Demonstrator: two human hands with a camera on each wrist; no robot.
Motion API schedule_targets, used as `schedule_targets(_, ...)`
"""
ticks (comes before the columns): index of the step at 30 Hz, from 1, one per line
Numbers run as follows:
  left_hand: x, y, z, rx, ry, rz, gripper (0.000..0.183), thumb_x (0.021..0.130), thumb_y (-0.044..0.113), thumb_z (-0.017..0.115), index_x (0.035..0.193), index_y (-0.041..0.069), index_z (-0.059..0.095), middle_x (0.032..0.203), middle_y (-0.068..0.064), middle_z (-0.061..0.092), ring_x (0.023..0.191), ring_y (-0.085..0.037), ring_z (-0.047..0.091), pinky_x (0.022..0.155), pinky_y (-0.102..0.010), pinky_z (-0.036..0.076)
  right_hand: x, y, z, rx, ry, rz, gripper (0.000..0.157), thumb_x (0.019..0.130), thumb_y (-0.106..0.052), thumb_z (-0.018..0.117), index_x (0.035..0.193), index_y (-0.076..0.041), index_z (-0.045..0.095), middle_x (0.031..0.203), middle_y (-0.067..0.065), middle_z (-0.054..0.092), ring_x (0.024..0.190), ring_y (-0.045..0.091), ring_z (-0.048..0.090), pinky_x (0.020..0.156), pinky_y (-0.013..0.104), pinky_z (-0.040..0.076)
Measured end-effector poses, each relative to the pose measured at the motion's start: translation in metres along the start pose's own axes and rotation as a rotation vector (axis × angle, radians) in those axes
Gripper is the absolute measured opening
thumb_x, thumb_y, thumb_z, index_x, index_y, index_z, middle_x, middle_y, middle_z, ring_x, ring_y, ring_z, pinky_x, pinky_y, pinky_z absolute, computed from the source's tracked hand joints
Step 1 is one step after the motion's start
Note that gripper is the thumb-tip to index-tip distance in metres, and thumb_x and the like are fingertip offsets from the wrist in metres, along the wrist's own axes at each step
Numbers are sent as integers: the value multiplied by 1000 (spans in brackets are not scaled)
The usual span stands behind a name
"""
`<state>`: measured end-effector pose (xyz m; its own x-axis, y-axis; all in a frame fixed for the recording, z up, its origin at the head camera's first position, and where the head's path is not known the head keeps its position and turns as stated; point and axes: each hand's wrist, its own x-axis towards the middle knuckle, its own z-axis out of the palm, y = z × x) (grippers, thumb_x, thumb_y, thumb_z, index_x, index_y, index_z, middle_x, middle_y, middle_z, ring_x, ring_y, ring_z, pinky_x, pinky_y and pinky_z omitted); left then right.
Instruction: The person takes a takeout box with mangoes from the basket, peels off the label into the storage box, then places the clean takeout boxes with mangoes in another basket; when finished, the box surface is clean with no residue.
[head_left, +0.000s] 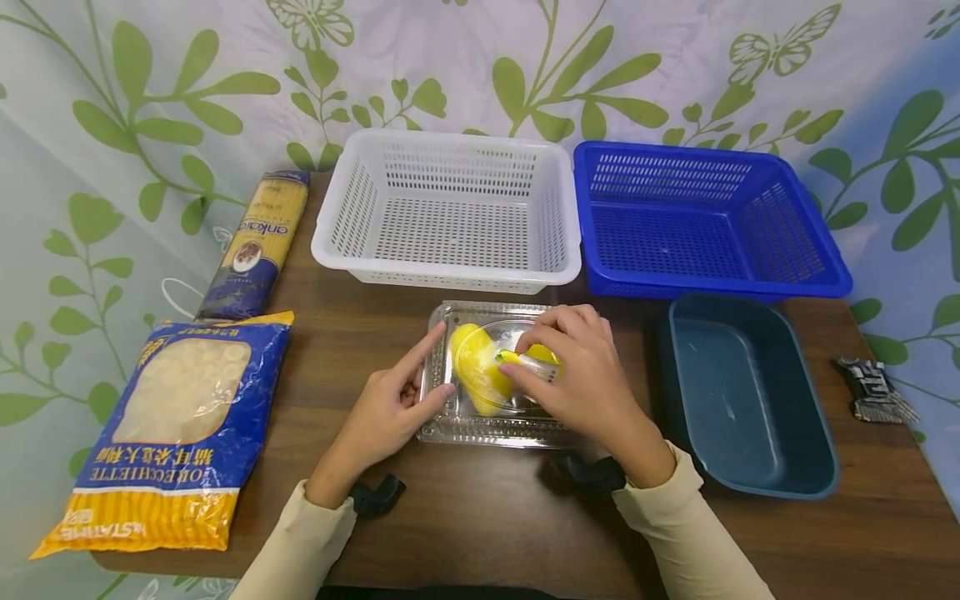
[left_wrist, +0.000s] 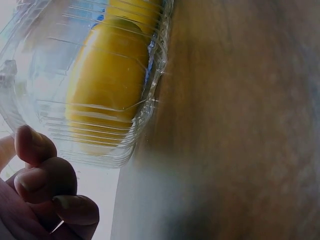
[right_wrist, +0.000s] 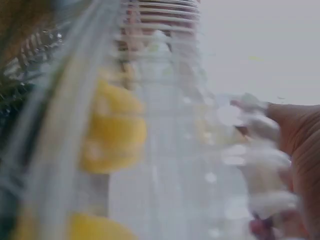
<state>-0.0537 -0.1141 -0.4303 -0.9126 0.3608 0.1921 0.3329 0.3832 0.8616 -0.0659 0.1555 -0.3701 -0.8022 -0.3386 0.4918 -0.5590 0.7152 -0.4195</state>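
Observation:
A clear plastic clamshell box (head_left: 480, 435) lies on the table, holding yellow oblong pieces that look like fruit (head_left: 474, 367). My left hand (head_left: 390, 408) rests at the box's left edge, index finger and thumb extended along the lid. In the left wrist view, its other fingers (left_wrist: 47, 180) are loosely bent beside the box wall. Above the lid, my right hand (head_left: 581, 367) pinches a small white, yellow and green strip (head_left: 528, 363) between thumb and fingers. Whether the strip is stuck to the lid I cannot tell. The right wrist view is blurred, with yellow pieces (right_wrist: 117, 127) behind clear plastic.
Behind the box stand a white basket (head_left: 450, 279) and a blue basket (head_left: 720, 287). A dark teal bin (head_left: 750, 400) is at the right, with a small black packet (head_left: 873, 390) beyond. A blue pasta bag (head_left: 187, 417) and a spaghetti pack (head_left: 258, 242) lie left.

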Motion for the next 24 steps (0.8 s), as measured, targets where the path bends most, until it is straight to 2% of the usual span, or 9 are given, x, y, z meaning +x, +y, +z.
schedule_targets(5,1,1,0,4,2,7,71,97,30,72,159,29,38,62,5,42,49,-7,34,46,-24,33,-3,2,-17,9,46,41,28,77,-34,90,84,-13,74,101,6,65,106,31,51,91,50,36)
schedule_targets(9,1,0,0,7,2,14,71,97,29,72,160,27,38,63,6,42,49,-7,35,46,-24,34,-11,12,-35,7,122,79,25,76,-26,89,85,-9,74,96,8,62,102,33,49,89,50,33)
schedule_targets(14,0,-1,1,10,4,8,71,97,30,72,159,29,38,63,5,42,49,-7,34,46,-24,33,-30,31,-57,-25,227,132,24,72,-18,90,86,-5,75,91,12,60,97,34,49,86,42,32)
schedule_targets(19,0,-1,2,4,-1,-1,71,97,30,72,159,32,37,64,5,42,50,-7,34,46,-25,33,-59,44,-74,-71,276,215,24,72,-14,89,87,-2,76,95,16,63,101,36,50,86,38,33)
schedule_targets(24,0,-1,2,4,2,1,71,97,30,72,159,31,38,63,5,41,49,-7,32,46,-25,32,-84,59,-89,-136,296,303,24,74,-12,88,89,2,75,91,18,62,92,20,49,80,26,31)
